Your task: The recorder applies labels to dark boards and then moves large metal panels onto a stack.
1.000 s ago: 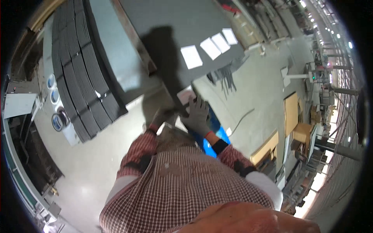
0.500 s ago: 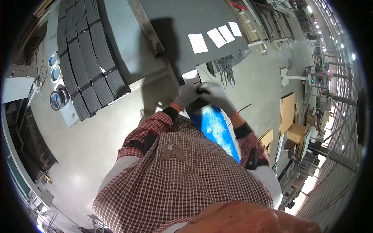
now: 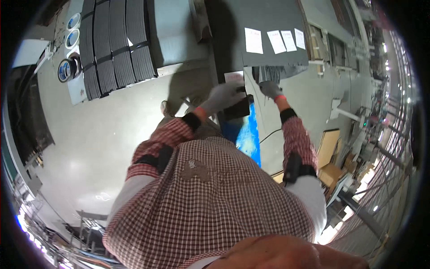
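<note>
My left hand [image 3: 226, 96], in a grey glove, lies over a dark flat piece [image 3: 237, 109] at the table's near edge. Its fingers are bent together around a small black thing that I cannot make out. A white printed sheet [image 3: 234, 77] lies just beyond those fingers. To the right, my right hand [image 3: 271, 89], also gloved, is closed at the lower ends of a bunch of thin dark strips [image 3: 271, 73] hanging from the table edge. What it grips is blurred. Below the dark piece shows a blue and white surface [image 3: 248, 139].
Four-row strapped stacks of dark grey strips [image 3: 116, 49] stand at the left, beside several tape rolls [image 3: 72, 39]. More white sheets [image 3: 254, 41] lie on the dark table [image 3: 277, 59]. A metal bar [image 3: 199, 20] crosses the tabletop. Cardboard [image 3: 329, 143] stands at the right.
My hands were together over the dark piece; now they are apart. My right hand has moved right to the hanging strips, while the left stays at the dark piece. The whole view has shifted.
</note>
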Available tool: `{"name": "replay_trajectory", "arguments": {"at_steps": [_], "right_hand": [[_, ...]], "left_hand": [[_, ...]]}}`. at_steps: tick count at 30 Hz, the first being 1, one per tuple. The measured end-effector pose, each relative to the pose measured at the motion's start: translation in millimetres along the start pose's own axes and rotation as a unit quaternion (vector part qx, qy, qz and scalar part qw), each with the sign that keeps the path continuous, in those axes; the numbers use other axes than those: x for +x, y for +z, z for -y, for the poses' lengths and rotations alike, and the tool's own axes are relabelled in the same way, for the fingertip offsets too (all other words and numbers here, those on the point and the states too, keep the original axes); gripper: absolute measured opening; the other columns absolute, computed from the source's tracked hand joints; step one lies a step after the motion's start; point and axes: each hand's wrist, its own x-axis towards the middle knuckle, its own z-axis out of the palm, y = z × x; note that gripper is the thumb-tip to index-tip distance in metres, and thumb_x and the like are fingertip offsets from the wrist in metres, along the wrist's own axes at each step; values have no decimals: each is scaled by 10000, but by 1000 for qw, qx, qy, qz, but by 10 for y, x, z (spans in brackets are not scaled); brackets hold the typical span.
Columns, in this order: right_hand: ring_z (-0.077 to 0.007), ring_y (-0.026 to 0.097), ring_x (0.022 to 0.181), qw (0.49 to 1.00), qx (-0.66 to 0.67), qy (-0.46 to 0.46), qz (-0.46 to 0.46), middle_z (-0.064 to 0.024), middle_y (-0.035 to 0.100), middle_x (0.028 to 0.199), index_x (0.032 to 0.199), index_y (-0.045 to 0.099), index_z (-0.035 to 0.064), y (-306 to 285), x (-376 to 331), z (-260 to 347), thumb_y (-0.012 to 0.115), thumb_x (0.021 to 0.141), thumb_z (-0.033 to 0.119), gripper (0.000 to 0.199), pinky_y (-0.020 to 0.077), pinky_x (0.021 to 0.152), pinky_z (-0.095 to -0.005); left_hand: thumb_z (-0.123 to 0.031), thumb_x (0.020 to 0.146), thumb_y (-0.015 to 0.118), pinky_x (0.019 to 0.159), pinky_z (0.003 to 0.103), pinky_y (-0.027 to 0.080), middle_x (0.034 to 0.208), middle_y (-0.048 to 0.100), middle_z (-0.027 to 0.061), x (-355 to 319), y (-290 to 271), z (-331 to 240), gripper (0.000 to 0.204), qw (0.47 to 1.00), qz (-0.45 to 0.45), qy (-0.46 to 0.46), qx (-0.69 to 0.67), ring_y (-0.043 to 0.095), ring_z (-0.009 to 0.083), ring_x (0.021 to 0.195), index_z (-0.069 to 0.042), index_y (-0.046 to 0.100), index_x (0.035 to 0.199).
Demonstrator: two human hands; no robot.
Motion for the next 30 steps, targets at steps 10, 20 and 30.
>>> {"name": "replay_trajectory", "arguments": {"at_steps": [10, 20, 30], "right_hand": [[-207, 605, 533, 940, 125, -16, 317, -122, 625, 628, 708, 637, 14, -987, -861, 1226, 562, 727, 137, 145, 473, 514, -341], [-202, 640, 779, 879, 371, -281, 106, -161, 656, 917, 1208, 560, 66, -2601, -1351, 2233, 585, 743, 42, 466, 496, 716, -307], [-288, 638, 863, 980, -39, -188, -58, -100, 664, 957, 994, 662, 114, -534, 186, 875, 613, 771, 182, 238, 521, 732, -401]], "left_hand": [[-475, 798, 624, 1000, 439, 365, 1216, 425, 368, -848, 632, 627, 968, 983, 41, -142, -104, 431, 415, 1199, 134, 124, 1360], [-134, 729, 711, 652, 275, 476, 789, 595, 79, -956, -705, -385, 802, 975, -1, -82, -206, 582, 133, 727, -26, 290, 1403], [-145, 794, 586, 718, 362, 490, 883, 640, 117, -23, 771, 1808, 372, 940, -111, -250, -203, 630, 232, 822, -20, 544, 1142]]}}
